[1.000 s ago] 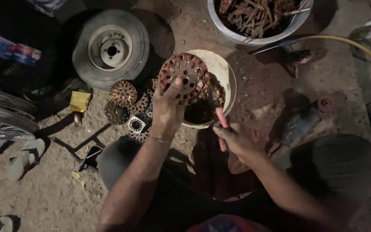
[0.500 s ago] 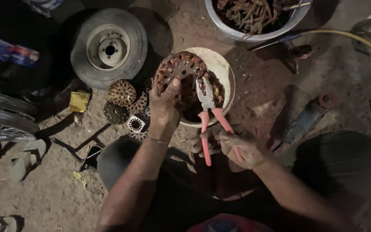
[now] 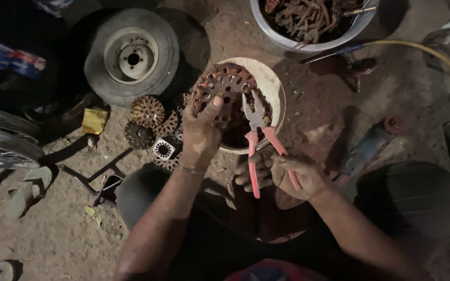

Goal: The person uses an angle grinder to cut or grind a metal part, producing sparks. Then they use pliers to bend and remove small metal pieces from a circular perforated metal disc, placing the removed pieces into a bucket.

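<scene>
My left hand [image 3: 202, 132] grips a round rusty metal disc with slots and copper windings [image 3: 224, 89], holding it tilted over a white bowl [image 3: 273, 88]. My right hand [image 3: 287, 174] holds pliers with red handles [image 3: 259, 138]; the handles are spread and the jaws point up at the disc's right edge. Whether the jaws touch the disc is unclear in the dim light.
A small tyre on a rim [image 3: 133, 54] lies at upper left. Several slotted metal discs [image 3: 149, 122] lie on the dirt left of the bowl. A metal basin of rusty scrap [image 3: 313, 21] stands at the top. A bicycle wheel [image 3: 1, 140] and a sandal [image 3: 27, 190] are at left.
My right hand brought the red-handled pliers up and spread the handles, with the jaws now at the disc. The left hand kept hold of the disc, lowering it slightly.
</scene>
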{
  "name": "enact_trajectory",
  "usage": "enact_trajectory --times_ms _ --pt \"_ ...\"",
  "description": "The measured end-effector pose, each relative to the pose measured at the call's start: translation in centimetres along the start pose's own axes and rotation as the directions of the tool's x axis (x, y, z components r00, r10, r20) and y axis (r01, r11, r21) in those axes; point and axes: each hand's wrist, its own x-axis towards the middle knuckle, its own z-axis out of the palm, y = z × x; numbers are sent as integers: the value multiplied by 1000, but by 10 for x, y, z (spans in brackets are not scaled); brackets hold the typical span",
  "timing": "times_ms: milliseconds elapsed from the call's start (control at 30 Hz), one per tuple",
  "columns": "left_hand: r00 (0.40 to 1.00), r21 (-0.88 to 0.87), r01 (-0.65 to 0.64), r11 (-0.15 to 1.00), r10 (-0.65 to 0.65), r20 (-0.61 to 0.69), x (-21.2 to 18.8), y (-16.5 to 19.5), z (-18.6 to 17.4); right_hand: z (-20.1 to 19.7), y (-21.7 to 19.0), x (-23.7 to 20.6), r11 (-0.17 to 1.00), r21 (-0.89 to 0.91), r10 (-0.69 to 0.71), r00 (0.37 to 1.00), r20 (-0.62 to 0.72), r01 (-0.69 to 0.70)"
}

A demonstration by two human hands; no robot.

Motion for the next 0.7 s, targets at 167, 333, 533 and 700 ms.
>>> enact_trajectory --times_ms 167,333,533,700 --pt "998 -62 -19 998 23 63 2 2 -1 7 6 6 1000 2 17 1000 -21 -17" --pt "997 -71 -7 997 13 81 1 5 0 7 15 3 997 73 3 998 -59 2" --pt "994 -83 56 995 -47 102 -3 6 -2 7 37 4 994 92 -63 998 30 60" --pt "934 -132 106 986 -53 354 8 23 -9 23 52 -2 993 111 -24 995 -93 34"
